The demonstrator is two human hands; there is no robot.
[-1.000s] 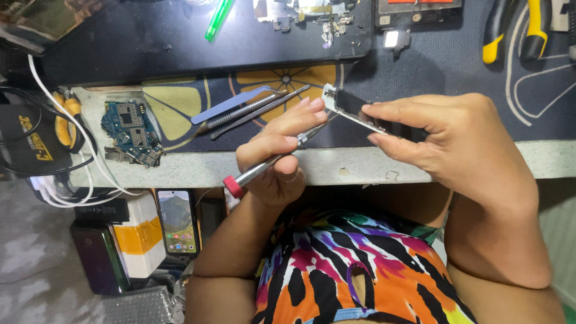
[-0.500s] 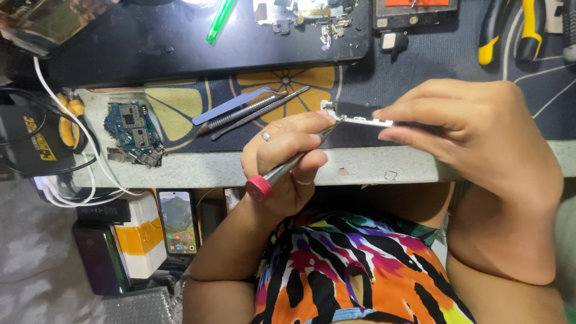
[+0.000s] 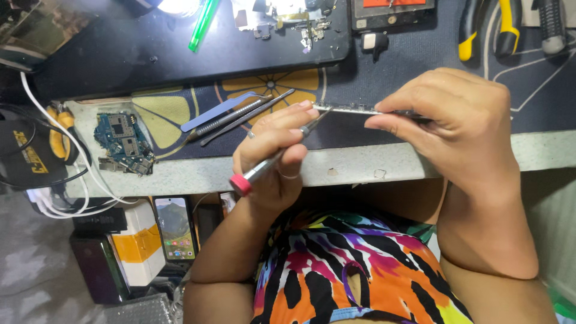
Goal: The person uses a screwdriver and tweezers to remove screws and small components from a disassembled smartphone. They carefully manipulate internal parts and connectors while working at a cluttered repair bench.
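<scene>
My left hand (image 3: pixel 273 150) grips a slim screwdriver (image 3: pixel 259 170) with a red cap. Its tip points up and right at the left end of a thin, flat phone part (image 3: pixel 348 110). My right hand (image 3: pixel 456 126) pinches that part edge-on between fingers and thumb, level above the bench's front edge (image 3: pixel 360 165). Most of the part is hidden under my right fingers. Both hands hover over the dark patterned work mat (image 3: pixel 168 66).
On the mat to the left lie a blue pry tool (image 3: pixel 216 112) and metal tweezers (image 3: pixel 246 115). A blue circuit board (image 3: pixel 125 143) rests near white cables (image 3: pixel 66 198). Yellow-handled pliers (image 3: pixel 486 30) lie at the back right, a green pen (image 3: pixel 203 24) at the back. A lit phone (image 3: pixel 174 227) sits below the bench.
My right hand has turned the part from tilted to level and edge-on. My left hand has dropped a little and brought the screwdriver tip to the part's left end.
</scene>
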